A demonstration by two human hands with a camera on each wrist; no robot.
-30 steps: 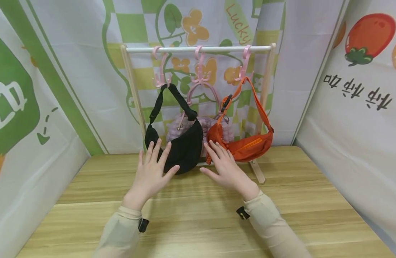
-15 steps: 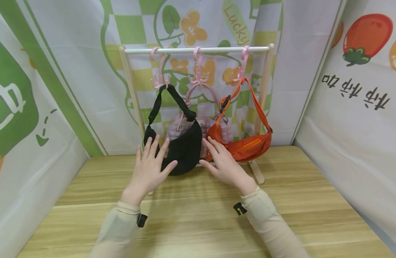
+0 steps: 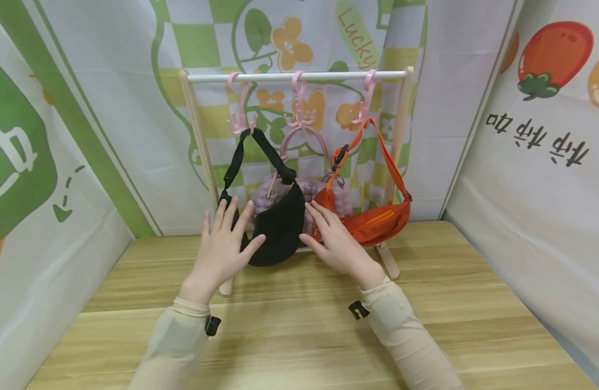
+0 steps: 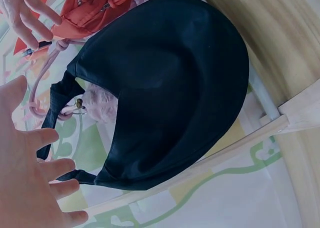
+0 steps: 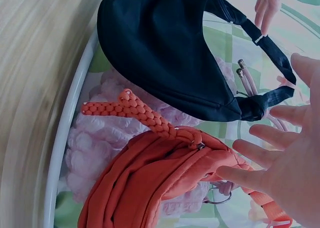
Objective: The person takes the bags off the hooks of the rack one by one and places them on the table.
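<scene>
On a small rack hangs a black crescent-shaped bag [image 3: 282,222] by its strap, with an orange bag [image 3: 384,219] to its right. A puffy lilac handbag [image 3: 345,201] hangs behind and between them, mostly covered. My left hand [image 3: 220,250], fingers spread, hovers in front of the black bag's left side. My right hand [image 3: 339,245], fingers extended, is in front of the orange bag's left end. Both wrist views show a gap between the fingers and the bags, and neither hand holds anything. A braided orange cord [image 5: 145,115] dangles from the orange bag.
Pink hooks [image 3: 299,103] carry the bags from the rack's white bar [image 3: 275,77]. The wooden posts [image 3: 198,124] stand on feet [image 3: 389,262] on the wood-grain table [image 3: 290,336]. Printed fabric walls [image 3: 528,173] enclose the back and both sides.
Both hands have moved slightly forward, toward the bags, with fingers still spread. The bags hang as before, and the head view has shifted a little.
</scene>
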